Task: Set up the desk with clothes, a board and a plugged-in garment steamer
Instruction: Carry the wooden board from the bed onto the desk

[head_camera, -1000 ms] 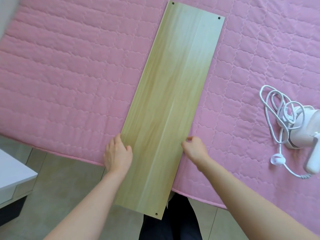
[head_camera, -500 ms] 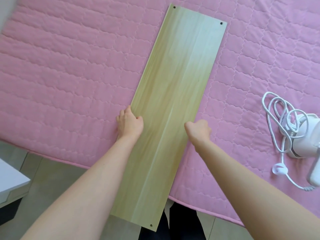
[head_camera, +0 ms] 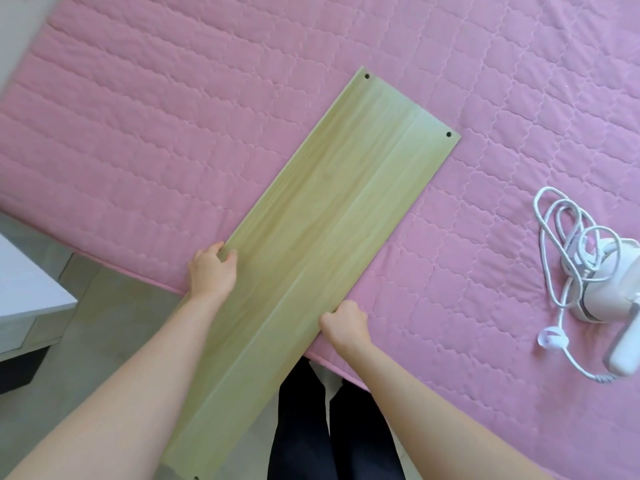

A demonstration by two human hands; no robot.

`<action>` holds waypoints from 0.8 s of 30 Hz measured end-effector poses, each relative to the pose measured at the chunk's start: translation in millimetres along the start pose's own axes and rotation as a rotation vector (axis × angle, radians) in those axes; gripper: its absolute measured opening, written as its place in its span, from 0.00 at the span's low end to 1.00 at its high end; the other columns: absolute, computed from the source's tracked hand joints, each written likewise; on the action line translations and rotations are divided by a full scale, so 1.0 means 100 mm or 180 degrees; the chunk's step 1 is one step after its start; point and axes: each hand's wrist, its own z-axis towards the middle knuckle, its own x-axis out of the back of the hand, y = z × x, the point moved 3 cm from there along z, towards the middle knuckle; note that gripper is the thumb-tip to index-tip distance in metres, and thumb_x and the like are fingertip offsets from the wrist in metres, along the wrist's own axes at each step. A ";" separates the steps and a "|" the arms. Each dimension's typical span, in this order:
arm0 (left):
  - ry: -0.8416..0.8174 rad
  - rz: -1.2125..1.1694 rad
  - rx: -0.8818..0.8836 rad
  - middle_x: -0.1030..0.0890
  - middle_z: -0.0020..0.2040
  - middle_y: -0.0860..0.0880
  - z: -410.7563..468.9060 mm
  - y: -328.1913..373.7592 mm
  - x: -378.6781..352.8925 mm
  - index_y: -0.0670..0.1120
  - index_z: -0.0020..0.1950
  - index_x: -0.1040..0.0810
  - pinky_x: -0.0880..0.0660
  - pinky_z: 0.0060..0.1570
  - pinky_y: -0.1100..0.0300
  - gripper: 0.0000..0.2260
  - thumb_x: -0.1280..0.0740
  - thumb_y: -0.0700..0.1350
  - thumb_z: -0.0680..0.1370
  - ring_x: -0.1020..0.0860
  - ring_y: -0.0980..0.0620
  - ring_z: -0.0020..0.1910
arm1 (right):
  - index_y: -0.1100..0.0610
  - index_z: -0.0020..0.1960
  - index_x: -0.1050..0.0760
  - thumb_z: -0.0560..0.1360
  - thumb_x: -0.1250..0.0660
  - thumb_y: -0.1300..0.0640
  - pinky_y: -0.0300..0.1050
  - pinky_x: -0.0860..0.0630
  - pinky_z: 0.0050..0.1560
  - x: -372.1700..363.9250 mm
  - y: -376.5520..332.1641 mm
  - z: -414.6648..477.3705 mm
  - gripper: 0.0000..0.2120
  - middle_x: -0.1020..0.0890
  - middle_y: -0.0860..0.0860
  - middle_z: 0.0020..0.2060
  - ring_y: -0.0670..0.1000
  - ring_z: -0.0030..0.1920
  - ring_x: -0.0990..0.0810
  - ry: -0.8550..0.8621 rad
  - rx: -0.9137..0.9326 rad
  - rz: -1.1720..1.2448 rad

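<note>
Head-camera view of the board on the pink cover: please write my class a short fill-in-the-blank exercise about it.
1. Both hands, left hand and right hand, grip the long edges of the wooden ____.
2. The quilted cover under the board is coloured ____.
3. The white garment steamer lies to the board's ____.
4. The steamer's cord lies loosely ____ beside it, not plugged in.

Missing words: board; pink; right; coiled

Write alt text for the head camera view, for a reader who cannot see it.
Two bare hands grip the long edges of a pale wooden board, left hand and right hand, which lies at an angle across a pink quilted cover and overhangs its near edge. A white garment steamer with its coiled white cord lies on the cover to the right.
</note>
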 end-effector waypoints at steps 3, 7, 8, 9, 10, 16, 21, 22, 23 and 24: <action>-0.0023 -0.0129 0.0166 0.23 0.63 0.36 -0.03 0.02 0.06 0.41 0.66 0.25 0.32 0.64 0.49 0.20 0.37 0.51 0.79 0.28 0.37 0.64 | 0.58 0.31 0.37 0.69 0.44 0.66 0.41 0.39 0.27 0.08 -0.04 0.07 0.09 0.32 0.52 0.29 0.54 0.32 0.36 -0.0231 0.0099 -0.0514; -0.0179 -0.0480 0.0459 0.17 0.54 0.44 0.02 0.00 0.14 0.51 0.51 0.19 0.30 0.62 0.48 0.11 0.33 0.55 0.73 0.23 0.41 0.57 | 0.58 0.32 0.40 0.71 0.46 0.65 0.41 0.41 0.27 0.25 -0.14 0.11 0.10 0.34 0.53 0.31 0.52 0.31 0.39 -0.0465 0.0303 -0.1279; -0.0207 -0.0511 0.0482 0.17 0.53 0.46 0.02 -0.01 0.15 0.53 0.49 0.20 0.30 0.62 0.47 0.11 0.32 0.56 0.71 0.23 0.42 0.56 | 0.58 0.32 0.40 0.71 0.46 0.65 0.42 0.41 0.28 0.29 -0.19 0.11 0.09 0.35 0.53 0.31 0.53 0.31 0.38 -0.0442 0.0390 -0.1410; -0.0242 -0.0473 0.0508 0.17 0.54 0.47 0.00 -0.01 0.17 0.54 0.49 0.20 0.31 0.63 0.47 0.13 0.32 0.57 0.68 0.24 0.43 0.58 | 0.59 0.34 0.37 0.71 0.46 0.66 0.43 0.38 0.29 0.34 -0.25 0.09 0.08 0.32 0.54 0.32 0.54 0.34 0.34 -0.0408 0.0463 -0.1523; -0.0264 -0.0408 0.0522 0.19 0.56 0.48 -0.03 0.00 0.18 0.55 0.53 0.20 0.33 0.64 0.47 0.16 0.32 0.58 0.68 0.27 0.42 0.62 | 0.62 0.38 0.31 0.71 0.46 0.65 0.45 0.31 0.32 0.38 -0.31 0.08 0.07 0.27 0.57 0.35 0.58 0.39 0.27 -0.0392 0.0567 -0.1658; 0.0033 -0.0051 0.0345 0.22 0.60 0.46 -0.38 0.10 0.32 0.55 0.61 0.23 0.39 0.63 0.44 0.18 0.30 0.55 0.72 0.34 0.42 0.67 | 0.65 0.63 0.31 0.75 0.45 0.65 0.56 0.25 0.57 0.49 -0.79 -0.11 0.17 0.24 0.60 0.59 0.62 0.59 0.25 -0.0151 0.1631 -0.2373; 0.0158 -0.0171 0.0244 0.23 0.60 0.46 -0.80 0.17 0.44 0.52 0.59 0.23 0.37 0.60 0.45 0.14 0.31 0.52 0.74 0.34 0.41 0.64 | 0.62 0.68 0.35 0.75 0.44 0.67 0.52 0.29 0.59 0.50 -1.09 -0.41 0.21 0.29 0.58 0.63 0.61 0.61 0.31 0.0444 0.2828 -0.2974; 0.0192 -0.0197 0.0207 0.24 0.59 0.47 -0.89 0.19 0.46 0.52 0.58 0.23 0.37 0.59 0.45 0.13 0.32 0.51 0.75 0.33 0.42 0.63 | 0.63 0.69 0.36 0.73 0.44 0.69 0.53 0.30 0.61 0.50 -1.12 -0.47 0.24 0.30 0.59 0.64 0.62 0.63 0.32 0.0568 0.3060 -0.3019; 0.0224 -0.0216 0.0153 0.24 0.58 0.47 -0.99 0.22 0.48 0.51 0.57 0.24 0.36 0.58 0.46 0.12 0.32 0.50 0.75 0.33 0.42 0.62 | 0.63 0.71 0.37 0.72 0.43 0.70 0.54 0.30 0.63 0.49 -1.15 -0.54 0.27 0.30 0.60 0.65 0.63 0.65 0.33 0.0677 0.3262 -0.3071; 0.0241 -0.0240 0.0075 0.25 0.57 0.46 -1.08 0.24 0.49 0.50 0.57 0.24 0.36 0.57 0.47 0.10 0.33 0.48 0.76 0.32 0.42 0.61 | 0.64 0.71 0.37 0.70 0.41 0.71 0.56 0.30 0.64 0.48 -1.16 -0.60 0.30 0.30 0.61 0.66 0.65 0.67 0.33 0.0788 0.3472 -0.3161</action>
